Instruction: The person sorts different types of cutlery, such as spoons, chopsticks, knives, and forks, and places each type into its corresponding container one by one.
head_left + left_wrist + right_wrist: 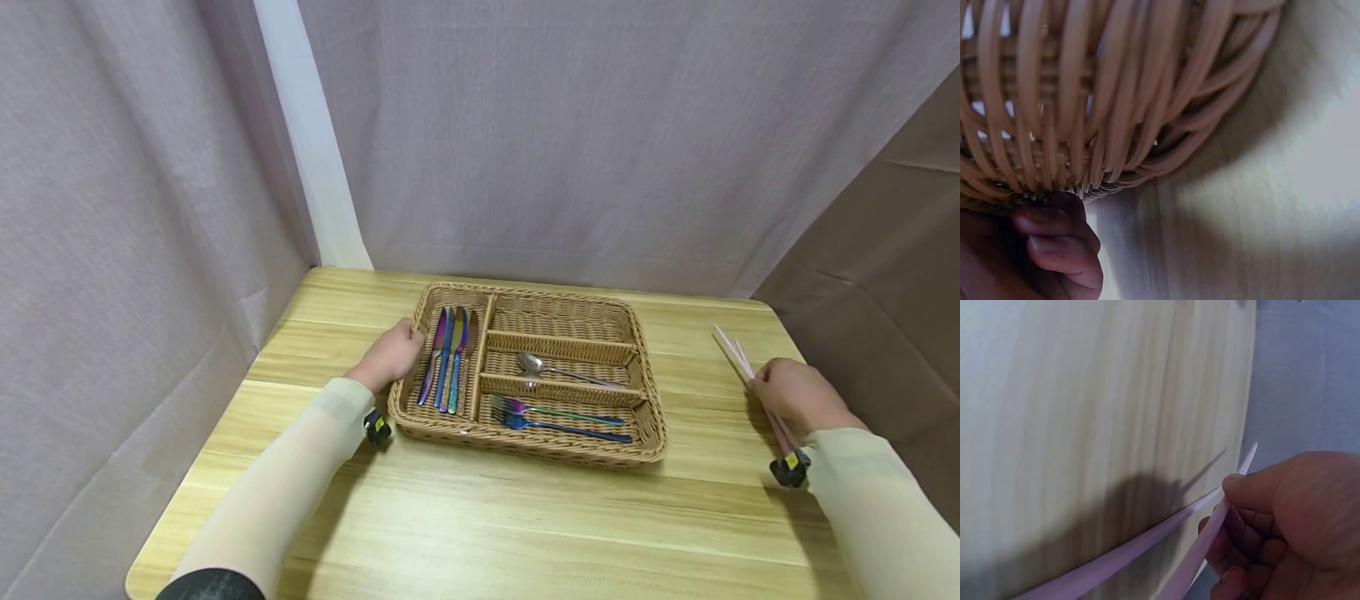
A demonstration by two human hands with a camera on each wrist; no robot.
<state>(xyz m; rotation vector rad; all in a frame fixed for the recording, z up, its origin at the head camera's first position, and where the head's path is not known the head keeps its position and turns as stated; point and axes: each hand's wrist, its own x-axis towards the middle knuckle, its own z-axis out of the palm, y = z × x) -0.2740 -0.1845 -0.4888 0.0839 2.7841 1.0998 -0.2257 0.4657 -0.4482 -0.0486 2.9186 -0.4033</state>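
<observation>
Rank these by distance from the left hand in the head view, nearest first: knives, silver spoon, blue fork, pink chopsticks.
1. Knives, in the left compartment beside the left hand.
2. Silver spoon, middle right slot.
3. Blue fork, front slot; too close to the spoon to call.
4. Pink chopsticks, far right, held by the right hand.

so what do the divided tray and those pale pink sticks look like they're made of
The tan divided tray looks woven from wicker or rattan-like strands, possibly plastic: smooth, glossy round strands show in the left wrist view. The pale pink sticks, pinched in the right hand, look like smooth matte plastic, though painted wood is possible.
</observation>
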